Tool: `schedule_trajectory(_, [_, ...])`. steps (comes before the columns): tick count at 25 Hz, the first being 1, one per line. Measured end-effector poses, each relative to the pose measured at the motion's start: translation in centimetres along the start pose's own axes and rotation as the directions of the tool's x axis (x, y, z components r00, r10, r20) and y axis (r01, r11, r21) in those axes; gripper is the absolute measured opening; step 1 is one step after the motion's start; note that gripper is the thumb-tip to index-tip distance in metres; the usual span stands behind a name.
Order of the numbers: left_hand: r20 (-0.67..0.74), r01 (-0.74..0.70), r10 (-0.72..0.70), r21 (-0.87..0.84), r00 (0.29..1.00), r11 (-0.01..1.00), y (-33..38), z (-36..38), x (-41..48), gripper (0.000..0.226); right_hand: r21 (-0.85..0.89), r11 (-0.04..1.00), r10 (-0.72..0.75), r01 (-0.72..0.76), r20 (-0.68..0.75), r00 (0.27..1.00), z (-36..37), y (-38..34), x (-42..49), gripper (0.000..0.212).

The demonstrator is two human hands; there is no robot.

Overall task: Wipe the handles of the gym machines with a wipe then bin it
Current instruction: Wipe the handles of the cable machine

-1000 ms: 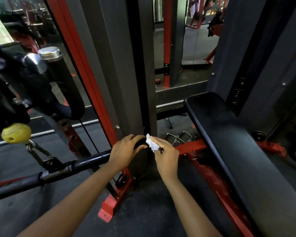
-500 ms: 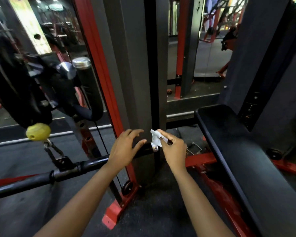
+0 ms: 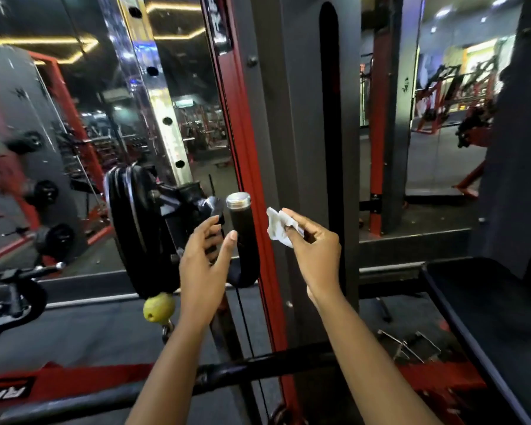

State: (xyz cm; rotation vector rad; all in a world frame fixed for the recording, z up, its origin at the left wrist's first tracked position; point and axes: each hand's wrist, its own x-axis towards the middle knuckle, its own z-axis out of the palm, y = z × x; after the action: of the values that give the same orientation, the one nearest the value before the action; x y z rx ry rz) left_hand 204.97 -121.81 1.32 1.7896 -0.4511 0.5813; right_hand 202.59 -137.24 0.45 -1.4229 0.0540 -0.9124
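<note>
Two hands flank the handle (image 3: 244,222) mid-frame — left hand (image 3: 204,265) spread and empty, right hand (image 3: 314,250) pinching the wipe (image 3: 276,228); a pinch that light may drop it.

Forearms (image 3: 172,357) bare — left hand (image 3: 203,265), right hand (image 3: 314,256) too.
</note>
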Motion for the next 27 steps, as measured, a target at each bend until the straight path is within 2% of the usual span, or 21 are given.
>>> schedule_trajectory(4, [0.011,0.051,-0.051,-0.037,0.999,0.998,0.5,1.6,1.4,0.054,-0.034,0.984,-0.177,0.177,0.010,0.984,2.1,-0.7,1.6,0.029])
schedule_trajectory(7, [-0.068,0.069,-0.074,-0.068,0.995,0.995,0.5,2.6,1.4,0.056,0.039,0.965,-0.264,0.261,0.116,0.958,3.6,0.4,1.4,0.030])
schedule_trajectory(9, [-0.133,0.088,-0.097,-0.071,0.986,0.994,0.5,3.3,1.4,0.051,0.090,0.957,-0.285,0.274,0.133,0.949,3.8,2.4,0.7,0.031])
schedule_trajectory(12, [-0.246,0.147,-0.150,-0.033,0.958,0.989,1.4,4.8,0.9,0.052,0.124,0.960,-0.272,0.252,0.190,0.943,2.5,6.2,0.0,0.034])
schedule_trajectory(14, [-0.301,0.183,-0.174,0.001,0.937,0.983,2.0,5.6,0.3,0.059,0.145,0.967,-0.244,0.209,0.289,0.926,1.2,8.2,-0.7,0.033])
schedule_trajectory(17, [-0.373,0.228,-0.209,0.008,0.904,0.974,2.6,6.5,0.0,0.051,0.126,0.991,-0.098,0.047,0.432,0.897,-0.5,9.7,-0.5,0.029])
schedule_trajectory(19, [-0.421,0.250,-0.221,0.013,0.880,0.968,2.9,7.1,0.0,0.047,0.159,0.986,-0.022,-0.057,0.453,0.891,-0.5,8.8,1.8,0.027])
schedule_trajectory(21, [-0.443,0.245,-0.207,0.030,0.873,0.969,3.1,7.6,0.1,0.044,0.244,0.968,-0.064,-0.051,0.442,0.895,1.0,6.5,5.1,0.032])
schedule_trajectory(24, [-0.452,0.221,-0.174,0.051,0.875,0.974,3.0,8.0,0.0,0.039,0.330,0.943,-0.205,0.032,0.506,0.838,3.0,3.3,7.1,0.032])
schedule_trajectory(27, [-0.462,0.225,-0.140,0.135,0.876,0.965,2.3,8.0,-0.6,0.044,0.301,0.954,-0.170,0.009,0.513,0.841,2.7,5.3,5.0,0.026])
